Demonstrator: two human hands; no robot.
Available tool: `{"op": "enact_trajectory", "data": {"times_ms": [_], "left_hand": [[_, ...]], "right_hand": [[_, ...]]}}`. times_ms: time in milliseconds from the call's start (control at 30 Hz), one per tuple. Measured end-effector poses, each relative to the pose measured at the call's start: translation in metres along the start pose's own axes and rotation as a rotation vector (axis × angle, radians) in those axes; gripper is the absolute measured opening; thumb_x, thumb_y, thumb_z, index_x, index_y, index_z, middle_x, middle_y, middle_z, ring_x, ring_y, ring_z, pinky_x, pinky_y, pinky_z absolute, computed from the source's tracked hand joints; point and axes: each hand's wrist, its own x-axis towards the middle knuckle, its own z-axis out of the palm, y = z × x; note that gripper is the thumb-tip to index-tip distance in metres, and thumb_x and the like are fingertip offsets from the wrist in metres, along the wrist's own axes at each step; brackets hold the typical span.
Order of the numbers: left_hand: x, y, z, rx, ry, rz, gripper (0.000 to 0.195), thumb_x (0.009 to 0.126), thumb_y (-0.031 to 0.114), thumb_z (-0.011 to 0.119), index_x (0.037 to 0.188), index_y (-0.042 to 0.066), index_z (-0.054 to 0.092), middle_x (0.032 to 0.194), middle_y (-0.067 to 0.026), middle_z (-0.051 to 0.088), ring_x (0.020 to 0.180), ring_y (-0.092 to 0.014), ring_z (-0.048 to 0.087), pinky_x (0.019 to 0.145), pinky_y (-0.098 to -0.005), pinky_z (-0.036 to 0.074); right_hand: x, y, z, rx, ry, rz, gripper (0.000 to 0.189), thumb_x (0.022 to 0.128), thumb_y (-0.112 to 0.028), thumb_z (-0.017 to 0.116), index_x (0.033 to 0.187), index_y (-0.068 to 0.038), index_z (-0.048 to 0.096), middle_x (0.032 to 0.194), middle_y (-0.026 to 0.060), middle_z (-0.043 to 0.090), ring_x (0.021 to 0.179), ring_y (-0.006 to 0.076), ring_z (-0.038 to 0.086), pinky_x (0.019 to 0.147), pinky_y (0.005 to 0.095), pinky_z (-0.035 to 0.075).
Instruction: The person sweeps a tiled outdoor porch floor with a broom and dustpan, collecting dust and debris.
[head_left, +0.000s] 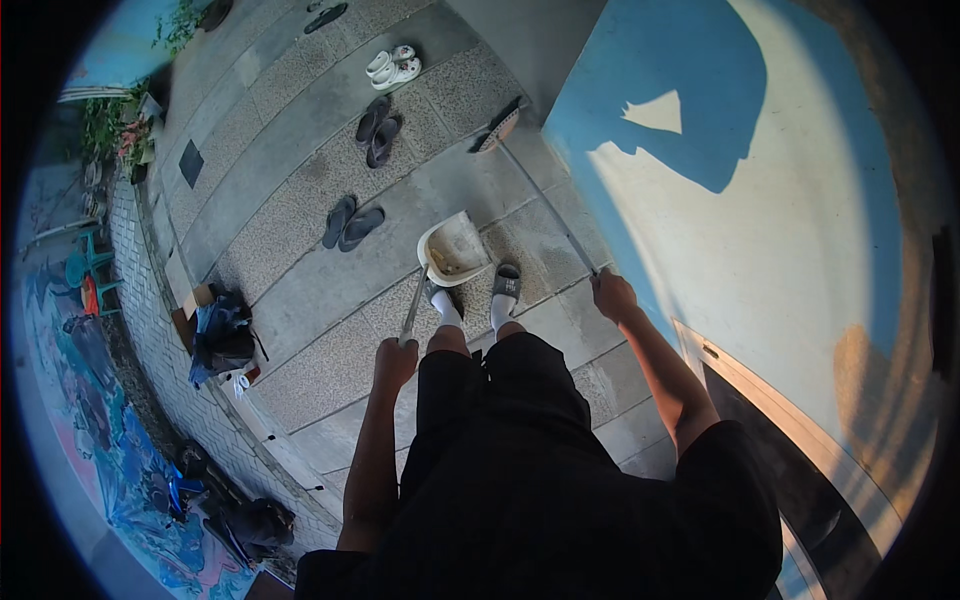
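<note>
My left hand (396, 362) grips the handle of a long-handled dustpan (457, 244). Some light brown debris (444, 262) lies inside the pale pan, just in front of my feet. In my right hand (615, 295) is the grey pole (551, 206) of a broom. Its head (498, 127), with dark bristles, reaches ahead to the paving near the wall corner. The dustpan partly hides my left foot, while a grey slide sandal (507, 280) shows on my right foot.
Dark flip-flops (353, 224), dark clogs (379, 131) and white clogs (394, 67) stand on the paving (300, 330). A blue and white wall (750, 210) rises at right, with a doorway below. Bags (223, 337) and a cardboard box (189, 309) sit at left, near green plastic chairs (94, 262).
</note>
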Motion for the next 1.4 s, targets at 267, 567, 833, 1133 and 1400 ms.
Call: {"op": "enact_trajectory", "data": {"times_ms": [267, 567, 833, 1133, 1400], "left_hand": [[-0.032, -0.008, 0.002, -0.009, 0.002, 0.006, 0.036, 0.081, 0.026, 0.057, 0.074, -0.009, 0.062, 0.065, -0.0274, 0.06, 0.065, -0.043, 0.063, 0.061, -0.0491, 0.047], [-0.04, -0.052, 0.015, -0.063, -0.021, -0.125, 0.037, 0.081, 0.027, 0.057, 0.075, -0.009, 0.061, 0.065, -0.0277, 0.06, 0.065, -0.042, 0.063, 0.06, -0.0487, 0.046], [-0.043, -0.071, 0.022, -0.081, -0.017, -0.117, 0.036, 0.08, 0.026, 0.056, 0.073, -0.009, 0.062, 0.065, -0.0281, 0.06, 0.066, -0.043, 0.063, 0.06, -0.0492, 0.046], [-0.07, -0.069, 0.006, -0.197, 0.006, -0.181, 0.031, 0.086, 0.025, 0.057, 0.068, 0.0, 0.054, 0.049, -0.0044, 0.048, 0.039, -0.016, 0.05, 0.038, -0.0336, 0.039], [-0.074, -0.134, 0.019, -0.26, 0.102, -0.099, 0.033, 0.081, 0.023, 0.057, 0.066, -0.007, 0.057, 0.055, -0.0199, 0.056, 0.05, -0.032, 0.056, 0.052, -0.0444, 0.043]], "right_hand": [[0.146, 0.021, 0.045, 0.115, -0.129, 0.281, 0.058, 0.099, -0.044, 0.035, 0.109, 0.008, 0.06, 0.109, 0.0294, 0.062, 0.103, 0.0413, 0.061, 0.09, 0.0483, 0.048], [-0.09, 0.14, 0.143, 0.237, -0.36, 0.71, 0.071, 0.093, -0.056, 0.041, 0.113, 0.011, 0.057, 0.099, 0.0317, 0.064, 0.086, 0.0468, 0.065, 0.069, 0.0551, 0.052], [-0.117, 0.091, 0.091, 0.047, -0.073, 0.352, 0.065, 0.097, -0.051, 0.036, 0.084, 0.005, 0.066, 0.085, 0.0318, 0.063, 0.086, 0.049, 0.061, 0.081, 0.055, 0.045], [0.048, 0.01, 0.078, -0.021, -0.328, 0.34, 0.063, 0.095, -0.054, 0.035, 0.108, -0.001, 0.067, 0.11, 0.0224, 0.065, 0.109, 0.0383, 0.06, 0.093, 0.0465, 0.046], [-0.134, 0.121, 0.104, -0.119, -0.259, 0.503, 0.069, 0.095, -0.055, 0.035, 0.102, 0.006, 0.066, 0.107, 0.029, 0.063, 0.105, 0.0416, 0.06, 0.09, 0.0469, 0.047]]}}
